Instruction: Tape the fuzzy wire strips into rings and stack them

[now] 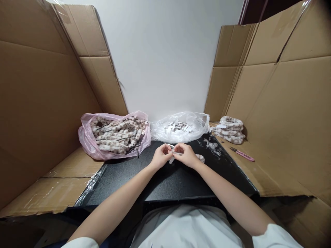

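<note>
Black tabletop (121, 182) is flanked by cardboard panels (289, 103), backed by pale wall (160, 62) (white fluff (213, 147) strewn at right). Above mid-tabletop, a white strip (171, 160) is pinched by fingertips of left hand (161, 157) and right hand (187, 157).

A makeshift handwork corner, this, more workshop than anything! Tall cardboard walls (292, 103) box in both sides, a plain pale wall (160, 58) closes the back, and there's the black surface (113, 172) in between. Over on the left, a pink bag (86, 146) bulging with fluffy bands (111, 146); at the back, a clear bag (160, 132) of small pieces; on the right, snips (245, 155) near scattered fluff (213, 147).
</note>
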A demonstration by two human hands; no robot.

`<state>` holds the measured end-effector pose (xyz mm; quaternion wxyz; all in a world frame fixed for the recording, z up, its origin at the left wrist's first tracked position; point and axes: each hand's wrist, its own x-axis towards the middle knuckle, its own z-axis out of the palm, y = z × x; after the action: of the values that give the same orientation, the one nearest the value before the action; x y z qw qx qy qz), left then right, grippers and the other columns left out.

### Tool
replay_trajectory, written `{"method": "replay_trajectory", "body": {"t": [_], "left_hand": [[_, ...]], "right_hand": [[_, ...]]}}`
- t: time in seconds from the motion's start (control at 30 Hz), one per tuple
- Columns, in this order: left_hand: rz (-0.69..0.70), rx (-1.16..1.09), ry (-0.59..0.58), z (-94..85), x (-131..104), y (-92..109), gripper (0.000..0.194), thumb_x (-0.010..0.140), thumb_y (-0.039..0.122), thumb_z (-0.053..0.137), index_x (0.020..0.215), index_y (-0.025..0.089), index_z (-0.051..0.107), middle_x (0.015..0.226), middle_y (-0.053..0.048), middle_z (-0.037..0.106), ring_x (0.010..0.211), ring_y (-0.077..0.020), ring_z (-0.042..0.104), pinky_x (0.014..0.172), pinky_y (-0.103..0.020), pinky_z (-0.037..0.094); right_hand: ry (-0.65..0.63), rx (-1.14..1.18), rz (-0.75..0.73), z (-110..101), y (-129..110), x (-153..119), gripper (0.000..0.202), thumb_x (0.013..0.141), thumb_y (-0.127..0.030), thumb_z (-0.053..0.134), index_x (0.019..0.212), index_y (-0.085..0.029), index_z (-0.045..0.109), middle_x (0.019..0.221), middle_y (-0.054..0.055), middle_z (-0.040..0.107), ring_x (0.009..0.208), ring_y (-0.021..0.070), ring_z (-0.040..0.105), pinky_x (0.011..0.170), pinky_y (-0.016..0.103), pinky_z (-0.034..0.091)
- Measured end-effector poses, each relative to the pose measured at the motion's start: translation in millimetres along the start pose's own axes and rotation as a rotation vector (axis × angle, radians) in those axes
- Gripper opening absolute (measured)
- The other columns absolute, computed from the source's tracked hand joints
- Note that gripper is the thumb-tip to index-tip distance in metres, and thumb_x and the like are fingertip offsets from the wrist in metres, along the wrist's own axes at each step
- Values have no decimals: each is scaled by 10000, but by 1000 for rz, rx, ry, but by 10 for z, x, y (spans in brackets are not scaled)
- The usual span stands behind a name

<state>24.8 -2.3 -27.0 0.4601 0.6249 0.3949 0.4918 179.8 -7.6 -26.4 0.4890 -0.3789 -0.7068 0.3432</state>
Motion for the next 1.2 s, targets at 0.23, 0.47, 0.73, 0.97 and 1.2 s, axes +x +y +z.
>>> {"method": "replay_trajectory", "body": {"t": [0.23, 0.47, 0.73, 0.97, 1.2], "left_hand": [[136, 164, 33, 9, -57, 75, 100, 687, 208, 622, 760, 162, 573, 751, 7, 597, 699, -112, 562, 595, -200, 445], [-92, -180, 7, 11, 6, 34, 294, 580, 305, 772, 780, 157, 614, 776, -8, 662, 666, -110, 594, 626, -225, 487], [-211, -188, 26, -13, 2, 14, 354, 575, 401, 803, 780, 131, 704, 725, -33, 674, 630, -108, 584, 577, -200, 456], [-173, -198, -36, -10, 5, 24, 397, 577, 404, 810, 858, 138, 721, 803, -44, 702, 698, -133, 615, 663, -250, 504], [-165, -240, -96, -12, 1, 38, 408, 624, 393, 788, 932, 138, 709, 810, -36, 698, 692, -116, 615, 695, -249, 505]], "right_hand": [[136, -1, 48, -4, -14, 7, 107, 640, -253, 641, 676, -180, 573, 674, 15, 632, 641, 161, 601, 636, 288, 487], [133, 172, 97, -35, 51, 56, 183, 600, -293, 698, 675, -182, 573, 666, 17, 644, 632, 162, 615, 647, 298, 507], [110, 208, 106, -59, 51, 66, 254, 584, -348, 746, 664, -182, 571, 666, 21, 657, 638, 172, 627, 674, 329, 521], [168, 178, 66, -42, 88, 64, 255, 601, -347, 744, 685, -188, 563, 698, 28, 655, 677, 179, 630, 695, 333, 529], [172, 209, 88, -63, 84, 75, 281, 573, -323, 756, 691, -190, 540, 708, 20, 642, 692, 172, 627, 710, 326, 524]]}}
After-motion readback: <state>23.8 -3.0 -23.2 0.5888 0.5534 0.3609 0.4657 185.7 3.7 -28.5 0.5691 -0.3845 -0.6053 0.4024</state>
